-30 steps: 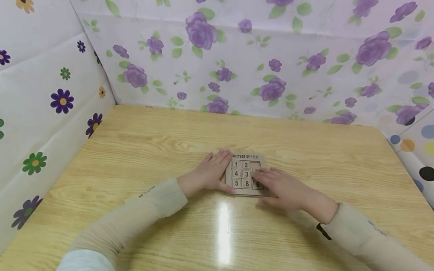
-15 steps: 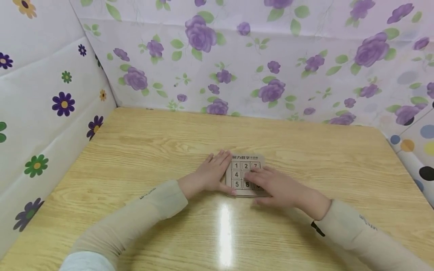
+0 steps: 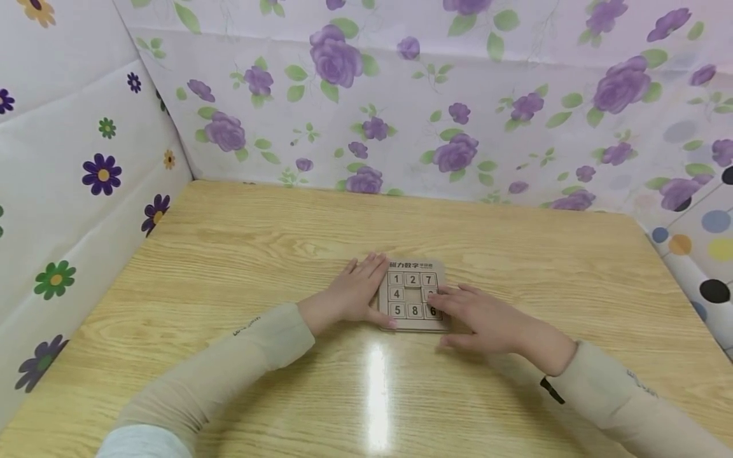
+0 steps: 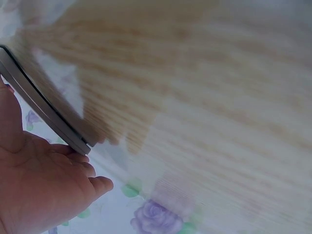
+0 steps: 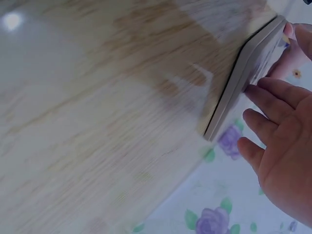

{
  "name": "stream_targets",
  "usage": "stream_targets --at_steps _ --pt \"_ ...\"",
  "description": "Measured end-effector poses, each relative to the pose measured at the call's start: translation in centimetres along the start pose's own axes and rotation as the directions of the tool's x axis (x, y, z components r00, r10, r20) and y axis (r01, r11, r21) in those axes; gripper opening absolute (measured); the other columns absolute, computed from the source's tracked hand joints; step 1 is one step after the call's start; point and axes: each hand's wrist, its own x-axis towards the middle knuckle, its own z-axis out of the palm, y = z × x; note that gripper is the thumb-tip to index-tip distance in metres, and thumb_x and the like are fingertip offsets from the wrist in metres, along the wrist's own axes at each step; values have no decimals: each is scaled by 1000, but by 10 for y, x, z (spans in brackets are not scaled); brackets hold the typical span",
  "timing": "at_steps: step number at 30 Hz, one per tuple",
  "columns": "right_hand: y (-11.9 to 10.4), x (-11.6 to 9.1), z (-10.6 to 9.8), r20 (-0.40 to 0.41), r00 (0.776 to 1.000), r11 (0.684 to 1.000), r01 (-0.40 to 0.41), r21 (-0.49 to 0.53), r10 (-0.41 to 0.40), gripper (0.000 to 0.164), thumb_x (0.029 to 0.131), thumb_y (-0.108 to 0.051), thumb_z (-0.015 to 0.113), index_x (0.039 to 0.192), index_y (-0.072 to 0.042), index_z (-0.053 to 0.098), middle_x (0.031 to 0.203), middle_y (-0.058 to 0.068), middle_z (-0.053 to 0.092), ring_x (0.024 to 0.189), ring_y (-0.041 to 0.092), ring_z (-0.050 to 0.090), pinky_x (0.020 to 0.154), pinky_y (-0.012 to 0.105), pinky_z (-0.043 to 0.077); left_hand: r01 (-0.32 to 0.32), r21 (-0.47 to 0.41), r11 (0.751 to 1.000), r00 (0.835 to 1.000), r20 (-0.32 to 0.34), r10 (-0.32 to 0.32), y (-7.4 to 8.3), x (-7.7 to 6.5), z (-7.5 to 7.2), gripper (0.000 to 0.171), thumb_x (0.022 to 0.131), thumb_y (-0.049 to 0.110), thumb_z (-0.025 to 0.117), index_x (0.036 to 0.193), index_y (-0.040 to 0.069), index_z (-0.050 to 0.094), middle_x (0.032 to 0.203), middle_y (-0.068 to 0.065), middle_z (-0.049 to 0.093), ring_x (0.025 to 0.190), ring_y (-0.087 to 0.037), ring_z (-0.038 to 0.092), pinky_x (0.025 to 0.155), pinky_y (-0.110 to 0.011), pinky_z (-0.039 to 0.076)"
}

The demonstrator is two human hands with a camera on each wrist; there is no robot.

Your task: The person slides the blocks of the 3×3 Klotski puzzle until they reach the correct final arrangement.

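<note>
A flat number slide puzzle (image 3: 420, 325) lies on the wooden table in the head view. Its top row reads 1, 2, 7; 5, 8 and 6 fill the bottom row. Beside the 4 tile (image 3: 396, 294) the centre slot is bare. My left hand (image 3: 357, 296) rests along the puzzle's left edge, fingers straight, thumb at the lower left corner. With extended fingers, my right hand (image 3: 483, 319) touches the middle-right tile (image 3: 427, 293), partly covering it. The right wrist view shows these fingertips (image 5: 249, 90) at the puzzle's face.
The wooden table (image 3: 275, 235) spreads around the puzzle. Purple-flowered cloth (image 3: 258, 38) stands behind it, with a daisy-print cloth (image 3: 57, 159) at the left and a dotted one (image 3: 704, 254) at the right. A light glare (image 3: 378, 394) marks the near tabletop.
The 7 tile went up into the top right slot. Then my right hand moved left over the centre and back right, sliding the 3 tile rightward. My left hand stayed in place.
</note>
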Motion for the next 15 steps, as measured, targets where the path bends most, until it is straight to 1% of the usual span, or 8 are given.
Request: stream_targets --at_steps 5,9,13,15 --pt "-8 11 1 -18 999 999 43 -17 -43 71 88 -45 62 142 -4 42 145 14 45 137 35 36 113 54 28 0 6 1000 1000 1 0 0 -1 0 123 70 72 65 152 3 6 160 -12 2 148 -25 0 120 -45 2" --pt "-16 24 5 1 997 997 77 -9 -77 75 89 -48 60 146 -4 37 149 12 40 140 34 31 115 52 26 -3 11 1000 1000 2 3 0 -1 1 123 70 72 64 152 3 6 160 -12 1 148 -26 0 120 -46 3" --pt "-19 32 8 23 997 997 79 -8 -79 78 89 -50 58 147 -4 34 152 12 36 142 32 28 116 51 23 -5 11 1000 1000 0 5 0 0 1 123 70 73 64 153 3 5 160 -12 1 148 -26 0 120 -46 2" --pt "-18 33 9 20 997 997 76 -9 -76 78 89 -51 58 147 -4 34 151 12 36 142 32 28 116 51 22 -3 12 1000 1000 0 3 0 0 0 123 70 73 64 153 3 5 160 -11 1 148 -26 0 120 -46 2"
